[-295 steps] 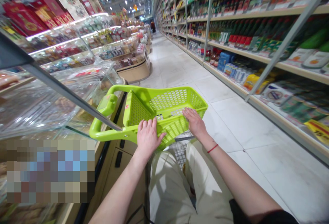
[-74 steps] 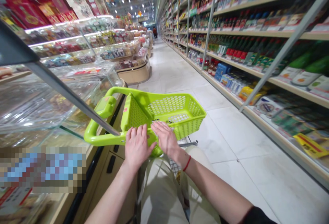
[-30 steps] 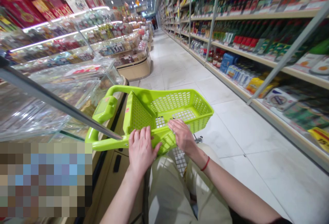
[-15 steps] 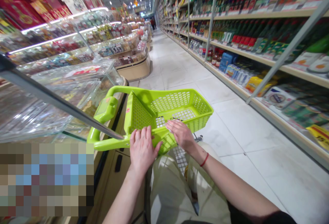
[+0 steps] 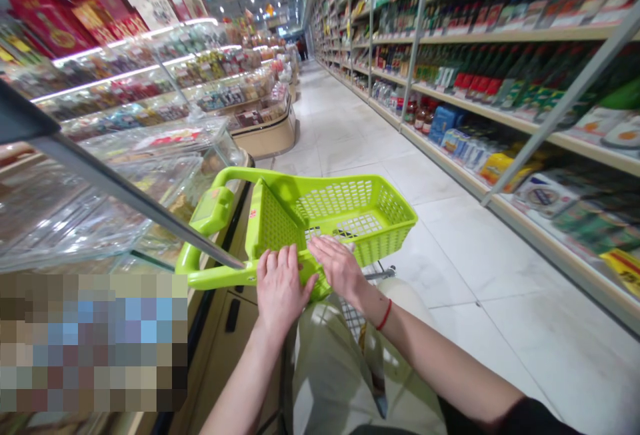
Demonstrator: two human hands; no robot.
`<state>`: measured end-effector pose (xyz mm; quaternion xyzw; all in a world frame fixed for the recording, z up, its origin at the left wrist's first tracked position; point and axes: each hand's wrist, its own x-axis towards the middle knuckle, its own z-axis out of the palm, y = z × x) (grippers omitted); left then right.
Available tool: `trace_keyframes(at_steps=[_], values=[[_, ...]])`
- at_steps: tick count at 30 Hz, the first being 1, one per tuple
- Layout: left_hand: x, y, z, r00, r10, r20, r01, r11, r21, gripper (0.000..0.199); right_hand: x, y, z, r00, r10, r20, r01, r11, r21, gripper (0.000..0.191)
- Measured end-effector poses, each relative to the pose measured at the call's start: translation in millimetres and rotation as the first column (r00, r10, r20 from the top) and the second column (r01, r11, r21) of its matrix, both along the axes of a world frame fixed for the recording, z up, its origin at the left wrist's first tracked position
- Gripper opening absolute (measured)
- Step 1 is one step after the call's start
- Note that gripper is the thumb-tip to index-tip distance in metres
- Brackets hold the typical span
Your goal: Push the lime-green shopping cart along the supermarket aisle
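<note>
A bright green shopping cart basket [image 5: 385, 245] with a perforated body and a looped handle stands sideways before me. My left hand [image 5: 283, 285] is over the basket's near rim, fingers curled across it and thumb to the right. Just right of it, my right hand [image 5: 337, 265], with a red string on the wrist, lies on the same rim with its fingers together, pointing up and left. Some pale floor and a small dark object show through the basket's holes. A gray pole [image 5: 145, 202] crosses down to the cart's handle side.
Shelves of bottles and packets [image 5: 505, 105] line the right side. A glass-sided counter with plastic-wrapped goods [image 5: 125, 188] is at the left, with tiered snack displays beyond. White tiled floor [image 5: 345, 135] runs between them. A distant person stands down the aisle.
My right hand has slid left along the rim, closer to my left hand. The view has shifted slightly, and the gray pole's dark upper end shows more.
</note>
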<state>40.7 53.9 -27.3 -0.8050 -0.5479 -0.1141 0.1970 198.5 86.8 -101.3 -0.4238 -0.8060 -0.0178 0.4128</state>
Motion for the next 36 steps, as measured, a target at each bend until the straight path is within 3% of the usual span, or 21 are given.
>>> trace_keyframes(at_steps=[4,15,20,27,31,36], values=[[0.1,-0.4,1.0,1.000,0.000,-0.001,0.000,1.000,-0.001,0.065,-3.4,-0.7,4.6,0.999,0.032,0.017,-0.031,0.999,-0.011,0.049],[0.0,-0.4,0.6,1.000,-0.004,0.013,0.004,1.000,0.002,0.064,61.4,1.2,-26.0,0.992,-0.126,-0.027,0.128,0.990,0.058,0.054],[0.6,-0.9,0.4,1.000,0.001,0.017,-0.001,1.000,-0.002,0.064,47.3,-2.4,-25.7,0.984,-0.169,-0.060,0.172,0.985,0.034,0.054],[-1.6,-1.7,-0.3,1.000,0.007,0.028,-0.006,1.000,-0.003,0.064,17.6,-4.3,-7.4,1.000,-0.021,-0.019,0.022,0.999,0.043,0.053],[-2.8,-1.6,-0.5,0.999,-0.004,0.041,0.003,1.000,0.005,0.061,32.4,-3.8,-13.1,0.999,-0.020,-0.026,0.022,0.996,0.085,0.052],[-2.7,-1.7,0.0,0.999,-0.002,0.038,0.002,1.000,0.003,0.061,65.2,-1.7,-30.6,0.987,-0.152,-0.049,0.156,0.984,0.090,0.056]])
